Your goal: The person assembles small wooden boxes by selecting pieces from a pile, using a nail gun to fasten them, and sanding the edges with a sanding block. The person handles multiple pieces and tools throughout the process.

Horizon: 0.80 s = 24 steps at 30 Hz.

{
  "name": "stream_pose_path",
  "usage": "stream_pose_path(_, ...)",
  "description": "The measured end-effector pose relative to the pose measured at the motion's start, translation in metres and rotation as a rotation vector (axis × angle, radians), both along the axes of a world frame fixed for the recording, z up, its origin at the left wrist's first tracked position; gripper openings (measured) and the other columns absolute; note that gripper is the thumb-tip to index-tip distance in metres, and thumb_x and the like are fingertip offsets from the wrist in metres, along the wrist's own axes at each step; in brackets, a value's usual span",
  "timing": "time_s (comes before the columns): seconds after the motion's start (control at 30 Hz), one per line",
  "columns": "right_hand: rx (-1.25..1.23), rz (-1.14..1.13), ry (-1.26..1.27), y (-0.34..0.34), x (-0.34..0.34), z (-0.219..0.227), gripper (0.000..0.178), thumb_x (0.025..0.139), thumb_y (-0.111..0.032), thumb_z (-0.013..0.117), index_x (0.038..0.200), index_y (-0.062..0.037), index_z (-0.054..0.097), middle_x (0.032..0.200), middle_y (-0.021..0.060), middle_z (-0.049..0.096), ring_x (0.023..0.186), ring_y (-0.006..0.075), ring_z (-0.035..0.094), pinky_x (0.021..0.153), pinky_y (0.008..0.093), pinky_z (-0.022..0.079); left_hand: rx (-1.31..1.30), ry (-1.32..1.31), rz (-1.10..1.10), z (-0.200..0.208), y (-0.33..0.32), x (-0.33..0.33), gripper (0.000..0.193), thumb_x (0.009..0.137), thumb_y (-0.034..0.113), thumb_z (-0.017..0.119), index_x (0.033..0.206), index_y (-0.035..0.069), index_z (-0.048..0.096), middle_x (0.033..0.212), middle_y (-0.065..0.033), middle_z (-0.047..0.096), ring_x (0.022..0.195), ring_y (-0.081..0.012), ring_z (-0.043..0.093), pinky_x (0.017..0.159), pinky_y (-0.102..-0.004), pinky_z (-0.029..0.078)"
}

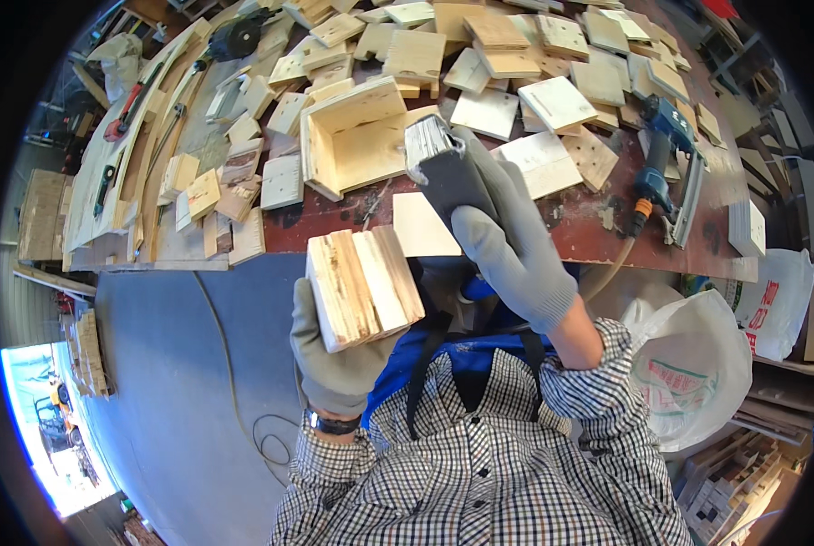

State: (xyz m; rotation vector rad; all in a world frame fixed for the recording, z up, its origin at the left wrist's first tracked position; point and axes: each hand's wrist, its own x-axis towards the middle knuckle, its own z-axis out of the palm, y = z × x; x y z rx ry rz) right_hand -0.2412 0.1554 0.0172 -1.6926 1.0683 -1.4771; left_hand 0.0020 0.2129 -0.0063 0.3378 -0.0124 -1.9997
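My left hand (330,359), in a grey work glove, is closed around a wooden block (363,289) with rough, split-looking light and brown bands on its face. My right hand (516,259), gloved the same way, grips a black block-shaped thing (462,187) with a silvery-white, layered, ragged end. Its exact kind I cannot make out. The black thing is above and right of the wooden block, and the two are apart. Behind them on the table stands an open wooden box frame (323,155). A pale flat board (421,227) lies at the table's near edge.
Many small wooden boards (507,59) are heaped across the red-brown table (334,218). A blue air nailer (664,150) with an orange hose fitting lies at the right. Small blocks (236,198) and long strips are at the left. A white sack (698,364) stands beside me.
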Motion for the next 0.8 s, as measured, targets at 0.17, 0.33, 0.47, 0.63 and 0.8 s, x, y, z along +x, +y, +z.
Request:
stream_pose_path(0.17, -0.252, 0.052, 0.635, 0.020, 0.009, 0.020, 0.063, 0.105, -0.055, 0.053, 0.152, -0.0145, 0.057, 0.122, 0.0234, 0.054, 0.109, 0.0384, 0.056, 0.103, 0.0518, 0.044, 0.000, -0.153, 0.002, 0.000, -0.008, -0.004, 0.062, 0.109, 0.057, 0.046, 0.153, 0.015, 0.053, 0.153, -0.0133, 0.058, 0.137, -0.0377, 0.057, 0.119, -0.0621, 0.040)
stream_pose_path(0.33, -0.230, 0.114, 0.588, 0.032, -0.003, 0.007, 0.067, 0.106, -0.059, 0.048, 0.154, -0.0121, 0.056, 0.119, 0.0238, 0.057, 0.105, 0.0377, 0.057, 0.099, 0.0501, 0.046, 0.056, -0.260, 0.058, 0.015, -0.011, -0.014, 0.065, 0.106, 0.059, 0.051, 0.151, 0.012, 0.055, 0.148, -0.0153, 0.060, 0.134, -0.0353, 0.058, 0.116, -0.0564, 0.043)
stream_pose_path(0.47, 0.034, 0.053, 0.348, -0.010, -0.015, -0.009, 0.074, 0.107, -0.054, 0.052, 0.161, -0.0034, 0.043, 0.121, 0.0239, 0.060, 0.108, 0.0375, 0.058, 0.100, 0.0460, 0.047, 0.040, 0.056, -0.025, -0.009, -0.002, -0.009, 0.074, 0.108, 0.062, 0.045, 0.161, 0.011, 0.042, 0.159, -0.0198, 0.050, 0.141, -0.0450, 0.054, 0.112, -0.0660, 0.047)
stream_pose_path(0.63, -0.129, 0.101, 0.269, 0.003, 0.002, 0.009, 0.074, 0.103, -0.043, 0.061, 0.159, 0.0010, 0.043, 0.123, 0.0265, 0.057, 0.109, 0.0390, 0.057, 0.100, 0.0460, 0.046, -0.047, 0.110, -0.045, -0.005, -0.006, -0.008, 0.074, 0.107, 0.062, 0.044, 0.159, 0.009, 0.044, 0.158, -0.0212, 0.051, 0.139, -0.0443, 0.056, 0.111, -0.0652, 0.048)
stream_pose_path(0.8, -0.138, 0.297, 0.169, 0.060, 0.004, 0.001, 0.075, 0.103, -0.046, 0.061, 0.157, 0.0043, 0.045, 0.135, 0.0260, 0.055, 0.121, 0.0400, 0.054, 0.110, 0.0472, 0.042, -0.186, 0.070, 0.108, -0.016, -0.016, -0.001, 0.069, 0.106, 0.050, 0.043, 0.156, 0.002, 0.044, 0.148, -0.0232, 0.056, 0.138, -0.0375, 0.054, 0.113, -0.0529, 0.049)
